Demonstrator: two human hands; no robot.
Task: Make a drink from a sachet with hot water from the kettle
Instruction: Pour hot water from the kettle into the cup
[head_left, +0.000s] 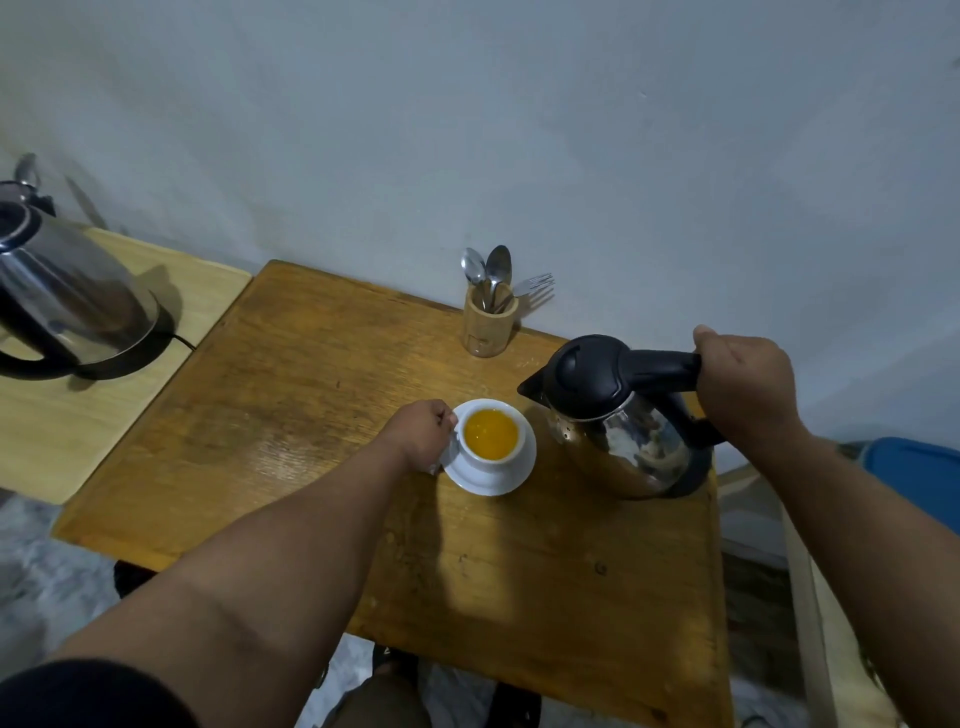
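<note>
A small wooden table (291, 415) is set against a pale blue-grey wall, with a bamboo cutlery holder (488, 325) of spoons and a fork at its far edge. A white cup (491, 439) of orange drink stands on a white saucer (506, 480) near the table's middle. The left hand (423, 434) is closed at the cup's left side, apparently on its handle. The right hand (743, 387) is wrapped fully around the black handle of a steel kettle (623, 415), which stands just right of the saucer, spout towards the cup. A second kettle (67, 296) sits on a lighter side table (62, 415). No sachet is seen. Pouring is judged finished or nearly so; next, a spoon would be needed for stirring.
</note>
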